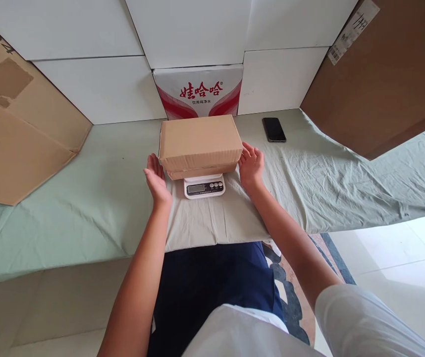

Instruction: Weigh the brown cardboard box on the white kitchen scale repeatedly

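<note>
A closed brown cardboard box [199,143] rests on a small white digital scale [204,187] in the middle of the cloth-covered table [86,208]. My left hand [156,180] is open, palm facing the box's left side, a little apart from it. On the box's right side my right hand [251,164] is open too, fingers spread, close to the box corner; whether it touches is unclear. Neither hand holds anything.
A black phone [274,129] lies at the back right of the table. Behind the scale stands a white carton with red lettering [198,92]. Large brown cardboard sheets lean at the left [15,124] and right [383,74]. White panels form the back wall.
</note>
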The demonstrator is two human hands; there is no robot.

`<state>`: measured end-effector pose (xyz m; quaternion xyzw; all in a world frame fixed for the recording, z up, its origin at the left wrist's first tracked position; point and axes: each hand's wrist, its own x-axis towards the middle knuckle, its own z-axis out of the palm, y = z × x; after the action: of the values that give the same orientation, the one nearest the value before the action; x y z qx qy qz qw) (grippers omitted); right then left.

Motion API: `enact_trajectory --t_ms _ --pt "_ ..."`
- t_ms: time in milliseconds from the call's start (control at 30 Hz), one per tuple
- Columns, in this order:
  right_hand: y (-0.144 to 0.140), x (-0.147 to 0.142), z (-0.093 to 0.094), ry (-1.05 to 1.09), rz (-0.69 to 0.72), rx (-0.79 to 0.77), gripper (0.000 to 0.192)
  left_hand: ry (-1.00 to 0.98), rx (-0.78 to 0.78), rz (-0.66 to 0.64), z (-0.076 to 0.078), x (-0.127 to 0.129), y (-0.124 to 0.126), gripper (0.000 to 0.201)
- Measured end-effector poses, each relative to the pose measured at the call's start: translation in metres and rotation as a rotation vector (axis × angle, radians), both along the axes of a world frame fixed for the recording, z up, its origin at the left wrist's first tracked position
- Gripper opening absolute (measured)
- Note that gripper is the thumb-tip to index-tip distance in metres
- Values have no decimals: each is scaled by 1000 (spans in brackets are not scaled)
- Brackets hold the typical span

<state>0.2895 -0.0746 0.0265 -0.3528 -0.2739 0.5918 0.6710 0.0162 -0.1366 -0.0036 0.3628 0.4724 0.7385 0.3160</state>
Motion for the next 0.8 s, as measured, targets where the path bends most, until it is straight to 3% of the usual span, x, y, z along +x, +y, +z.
enact_trajectory --t_ms 533,667,800 --pt "6 23 8 -7 -44 17 50 27 49 2 -5 -8 3 96" --pt "1 16 9 -96 -2 133 57 52 97 -54 3 -2 -3 95" --pt "-13 -2 8 -226 70 280 77 111 128 -145 13 12 -12 104"
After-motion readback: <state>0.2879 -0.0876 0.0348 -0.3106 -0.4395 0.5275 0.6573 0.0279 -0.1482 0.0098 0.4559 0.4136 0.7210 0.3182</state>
